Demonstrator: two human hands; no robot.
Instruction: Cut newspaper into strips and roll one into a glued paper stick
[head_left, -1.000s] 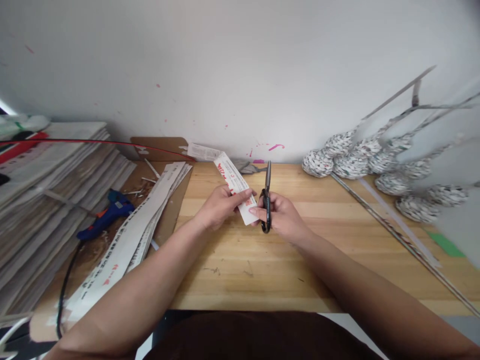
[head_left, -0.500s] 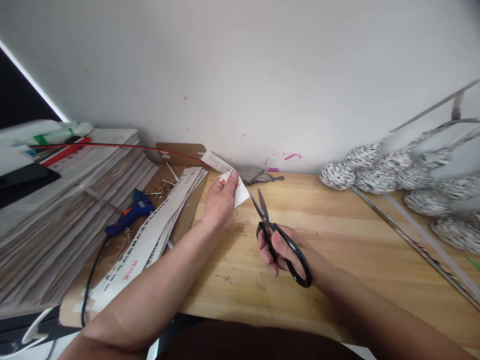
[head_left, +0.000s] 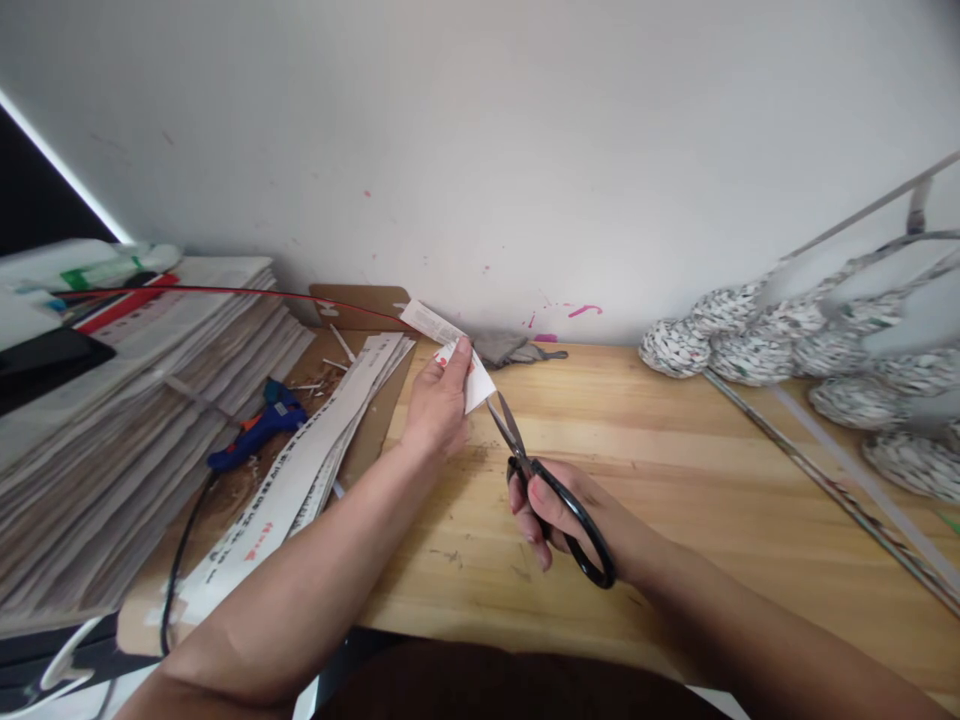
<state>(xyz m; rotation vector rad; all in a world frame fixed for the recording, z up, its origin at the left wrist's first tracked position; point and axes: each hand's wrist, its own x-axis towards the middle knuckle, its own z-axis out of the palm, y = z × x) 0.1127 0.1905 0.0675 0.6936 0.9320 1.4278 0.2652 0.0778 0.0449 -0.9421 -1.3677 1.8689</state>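
Observation:
Between thumb and fingers, my left hand (head_left: 439, 402) pinches a folded strip of printed paper (head_left: 480, 388) with red marks on its white face. One arm of the strip points up and left. My right hand (head_left: 559, 505) grips black-handled scissors (head_left: 574, 508), their blades partly apart and pointing up and left. The blade tips are at the lower right corner of the paper; I cannot tell whether they touch it. A thin red and black wire or stick (head_left: 285, 293) runs from the left to behind the paper.
On the left stand a tall paper stack (head_left: 187, 400), a blue glue gun (head_left: 259, 430) and long paper strips (head_left: 300, 470) on cardboard. A grey cloth (head_left: 510, 350) lies by the wall. Woven paper pieces (head_left: 757, 340) and a long thin rod (head_left: 825, 480) are at the right.
My right hand has moved slightly left and down with the scissors, bringing the tips closer to the paper's lower corner. My left hand and the paper have barely moved.

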